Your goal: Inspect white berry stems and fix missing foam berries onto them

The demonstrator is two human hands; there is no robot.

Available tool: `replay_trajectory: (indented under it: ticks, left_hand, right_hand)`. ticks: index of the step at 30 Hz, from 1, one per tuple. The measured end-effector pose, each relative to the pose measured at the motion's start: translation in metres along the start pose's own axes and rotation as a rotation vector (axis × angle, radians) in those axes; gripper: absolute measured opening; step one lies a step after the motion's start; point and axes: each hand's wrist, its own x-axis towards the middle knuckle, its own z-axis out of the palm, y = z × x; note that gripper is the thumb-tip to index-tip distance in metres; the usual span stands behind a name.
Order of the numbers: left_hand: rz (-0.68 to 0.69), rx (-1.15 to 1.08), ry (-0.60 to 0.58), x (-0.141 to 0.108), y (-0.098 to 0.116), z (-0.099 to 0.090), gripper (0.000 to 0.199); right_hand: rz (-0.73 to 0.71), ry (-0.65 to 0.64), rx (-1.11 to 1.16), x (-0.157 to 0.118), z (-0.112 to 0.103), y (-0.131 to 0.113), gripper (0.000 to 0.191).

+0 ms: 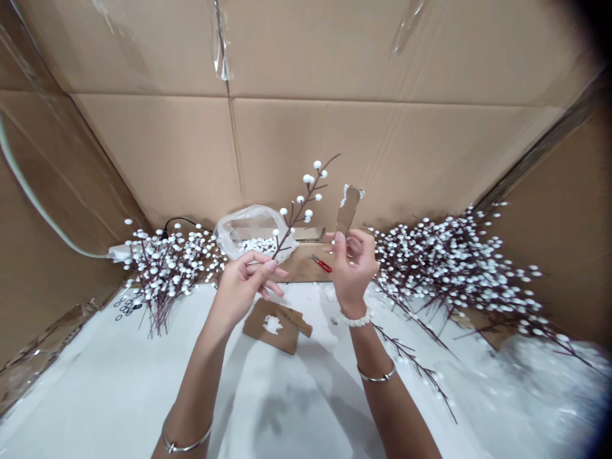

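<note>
My left hand (pixel 246 285) grips the lower stem of an artificial branch with white foam berries (pixel 303 204), which rises up and to the right. My right hand (pixel 354 264) holds a narrow cardboard strip (pixel 348 209) upright between its fingers, with white residue at the strip's top end. Below and between my hands, a flat cardboard piece (pixel 280 328) with a white-filled cutout lies on the white work surface (pixel 306 395). Small red-handled snips (pixel 321 263) lie just beyond my hands.
A clear plastic bag (pixel 253 233) of white berries stands at the back. Large heaps of berry branches (pixel 165 274) (pixel 454 268) lie left and right, with a loose branch (pixel 415 363) in front. Black rings (pixel 125 307) lie far left. Cardboard sheets (pixel 306 51) form the walls.
</note>
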Motion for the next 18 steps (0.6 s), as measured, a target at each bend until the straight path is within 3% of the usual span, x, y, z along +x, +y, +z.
replay_trajectory:
  ticks: [7, 18]
  left_hand:
    - [-0.036, 0.046, -0.098, -0.004, -0.001, 0.005, 0.028]
    - [-0.045, 0.066, -0.104, -0.005, 0.003, 0.005, 0.026]
  right_hand:
    - [0.009, 0.031, -0.01, 0.003, -0.002, 0.006, 0.018]
    - [-0.023, 0.045, -0.067, 0.007, -0.005, 0.014, 0.02]
